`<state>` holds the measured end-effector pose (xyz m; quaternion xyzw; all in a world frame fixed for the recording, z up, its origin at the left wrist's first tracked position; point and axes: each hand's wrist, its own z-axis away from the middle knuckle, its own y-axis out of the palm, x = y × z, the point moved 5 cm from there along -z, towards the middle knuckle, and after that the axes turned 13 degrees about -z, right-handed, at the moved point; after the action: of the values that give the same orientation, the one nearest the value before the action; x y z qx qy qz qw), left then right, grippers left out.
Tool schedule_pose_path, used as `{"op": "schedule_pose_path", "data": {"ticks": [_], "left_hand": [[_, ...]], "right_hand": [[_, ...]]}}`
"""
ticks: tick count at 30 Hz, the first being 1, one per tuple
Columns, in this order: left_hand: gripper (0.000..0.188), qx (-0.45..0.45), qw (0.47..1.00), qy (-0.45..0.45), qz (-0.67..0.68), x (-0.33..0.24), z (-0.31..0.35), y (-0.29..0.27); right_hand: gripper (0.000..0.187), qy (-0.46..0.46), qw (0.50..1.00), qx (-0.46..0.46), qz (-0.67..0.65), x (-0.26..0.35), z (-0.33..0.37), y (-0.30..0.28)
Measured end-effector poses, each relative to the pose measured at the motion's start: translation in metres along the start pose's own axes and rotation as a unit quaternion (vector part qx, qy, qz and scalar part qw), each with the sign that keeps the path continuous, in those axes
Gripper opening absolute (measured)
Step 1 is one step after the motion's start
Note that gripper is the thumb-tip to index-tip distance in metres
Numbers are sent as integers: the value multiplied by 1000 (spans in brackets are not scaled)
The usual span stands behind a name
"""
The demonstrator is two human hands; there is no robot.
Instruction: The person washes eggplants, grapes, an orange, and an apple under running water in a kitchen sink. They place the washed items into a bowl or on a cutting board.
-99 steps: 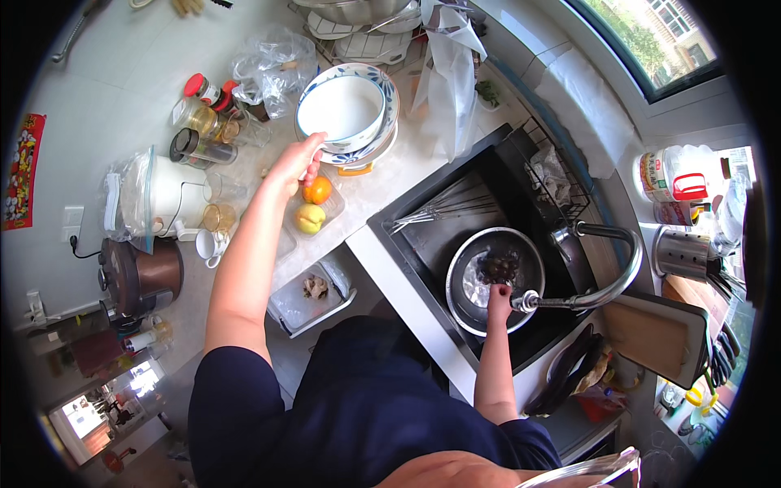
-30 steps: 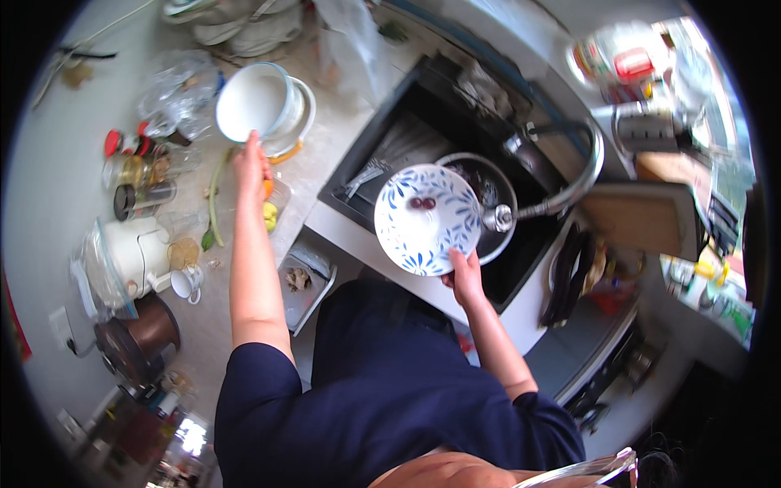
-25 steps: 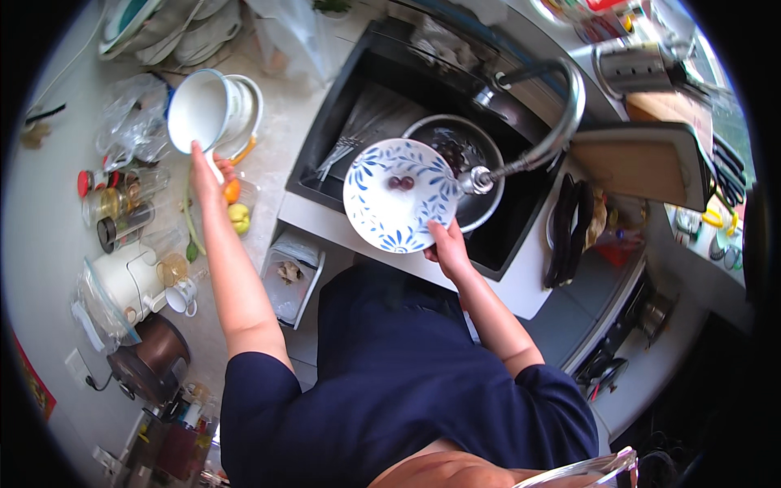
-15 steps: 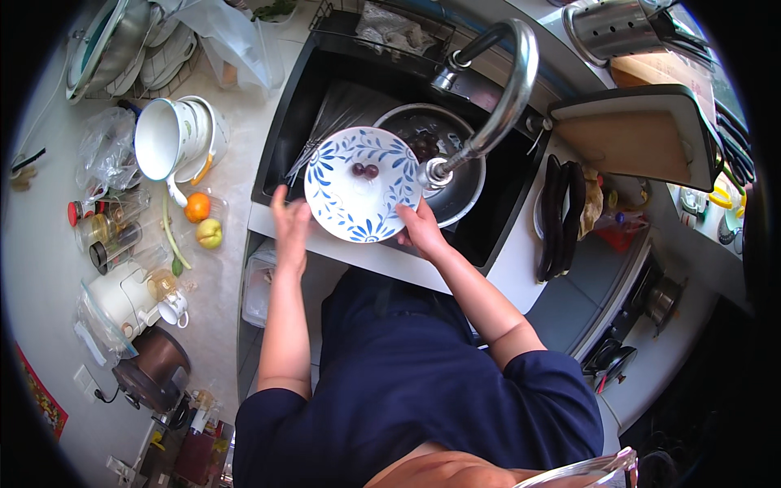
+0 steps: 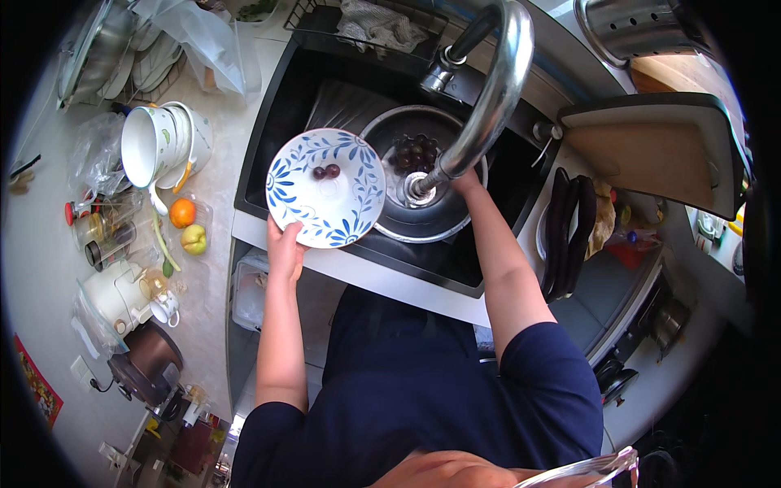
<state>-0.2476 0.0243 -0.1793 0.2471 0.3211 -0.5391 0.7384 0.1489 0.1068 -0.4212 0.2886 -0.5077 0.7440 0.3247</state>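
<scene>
A white plate with blue leaf patterns is held over the near left part of the black sink. My left hand grips its lower rim, thumb on top. Two dark red grapes lie together on the plate. Beside it, a round metal basin stands in the sink with a cluster of dark grapes inside. My right hand reaches over the basin's right side. The curved chrome faucet passes in front of it and hides its fingers.
Long dark eggplants lie on the counter right of the sink. A cutting board leans behind them. At left sit white enamel pots, an orange and a yellow-green fruit. A cloth hangs at the far rack.
The plate has shifted left, and my left hand has taken hold of its rim. My right hand has let go of the plate and moved over to the basin.
</scene>
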Motion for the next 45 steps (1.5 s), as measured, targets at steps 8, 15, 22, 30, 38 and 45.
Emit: {"op": "schedule_pose_path", "data": {"ticks": [8,15,22,30,38,45], "left_hand": [[57,-22,999,27,1,-14,8,-9],[51,-11,999,26,-36,-29,5,10],[49,9,997,27,-77,-38,-13,29],[42,35,990,15,-133,-1,-33,69],[38,151,981,-57,-111,37,-10,130],[44,144,984,-76,-72,35,-23,116]], "right_hand": [[35,148,983,97,-56,62,67,57],[30,388,800,118,-443,117,117,-24],[24,365,757,99,-533,155,166,-84],[22,253,828,20,-499,248,189,-112],[25,92,991,-75,-66,263,160,-80],[38,-38,996,11,82,274,154,-97]]}}
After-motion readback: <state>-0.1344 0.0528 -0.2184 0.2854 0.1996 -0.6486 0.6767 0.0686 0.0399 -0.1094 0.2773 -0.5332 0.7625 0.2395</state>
